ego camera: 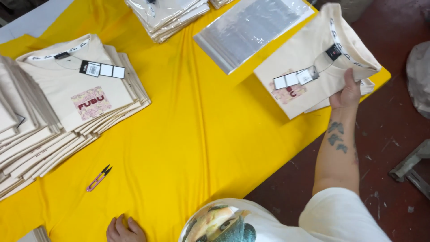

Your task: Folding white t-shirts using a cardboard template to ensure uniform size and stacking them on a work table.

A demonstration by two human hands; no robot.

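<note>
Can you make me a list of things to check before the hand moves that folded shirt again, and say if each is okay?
1. Right hand grips the folded cream shirt at its edge: ok.
2. Shirt stays neatly folded: ok.
3. Hang tags attached near the collar: ok.
4. Clear plastic bags lie within reach beside the shirt: ok.
5. Bag mouth open: cannot tell.
6. Left hand rests on the yellow cloth, away from the pink snips: ok.

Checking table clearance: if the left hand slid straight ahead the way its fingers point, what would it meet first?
Probably the pink thread snips: the left hand lies flat on the yellow cloth, fingers pointing up-table. Otherwise, the shirt stacks.
</note>
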